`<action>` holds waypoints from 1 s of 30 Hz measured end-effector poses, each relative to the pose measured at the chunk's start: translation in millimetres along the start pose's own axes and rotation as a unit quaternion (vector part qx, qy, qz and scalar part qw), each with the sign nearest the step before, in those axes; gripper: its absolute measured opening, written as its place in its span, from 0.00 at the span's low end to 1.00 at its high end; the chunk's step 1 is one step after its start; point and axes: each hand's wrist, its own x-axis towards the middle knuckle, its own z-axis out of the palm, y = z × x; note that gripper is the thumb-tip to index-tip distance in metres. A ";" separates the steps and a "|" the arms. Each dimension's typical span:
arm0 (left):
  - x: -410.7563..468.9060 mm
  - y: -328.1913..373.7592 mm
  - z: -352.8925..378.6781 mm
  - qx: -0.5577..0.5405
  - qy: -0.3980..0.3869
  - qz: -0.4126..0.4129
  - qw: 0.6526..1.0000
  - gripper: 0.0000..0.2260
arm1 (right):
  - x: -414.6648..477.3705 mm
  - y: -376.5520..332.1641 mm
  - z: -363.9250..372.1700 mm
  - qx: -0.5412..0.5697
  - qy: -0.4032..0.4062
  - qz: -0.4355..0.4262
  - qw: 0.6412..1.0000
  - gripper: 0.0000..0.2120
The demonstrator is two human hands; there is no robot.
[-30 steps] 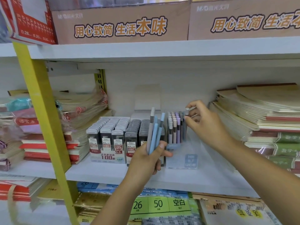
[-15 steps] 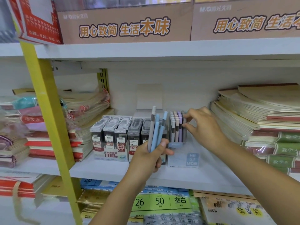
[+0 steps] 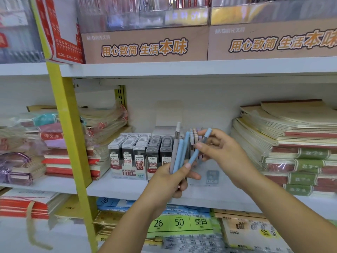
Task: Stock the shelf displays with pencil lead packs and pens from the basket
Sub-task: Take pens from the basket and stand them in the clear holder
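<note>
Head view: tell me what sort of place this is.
Most likely a stationery shop: white shelves hold rows of grey pencil lead packs, stacks of wrapped paper notebooks, and brown cardboard display boxes printed with orange slogans.

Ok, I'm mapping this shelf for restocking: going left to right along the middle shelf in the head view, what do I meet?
wrapped bundles → yellow post → plastic-wrapped notebooks → pencil lead packs → left hand gripping pens → right hand pinching a blue pen → cream notebooks
</note>
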 end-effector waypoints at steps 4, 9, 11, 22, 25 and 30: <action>-1.6 -1.2 -1.9 0.005 0.023 0.001 1.000 0.08 | -4.8 -1.0 -8.0 0.049 0.004 0.015 0.999 0.12; 3.8 -5.6 -0.7 0.016 0.056 0.003 0.998 0.08 | 3.8 -3.6 -26.6 0.041 0.087 -0.050 0.994 0.08; 7.7 -8.8 -4.9 0.024 0.084 0.004 0.996 0.08 | 17.0 -6.5 -41.7 -0.013 0.135 -0.112 0.984 0.12; 23.6 -18.2 -14.8 0.008 0.104 -0.013 0.995 0.11 | 70.0 45.0 -52.9 -0.421 0.050 -0.140 0.895 0.07; 27.3 -19.8 -16.7 -0.015 0.094 -0.018 0.995 0.09 | 71.0 56.0 -51.6 -0.444 0.033 -0.127 0.886 0.06; 28.5 -24.1 -16.9 0.004 0.083 0.005 0.997 0.09 | 73.2 57.6 -49.7 -0.443 0.046 -0.120 0.887 0.11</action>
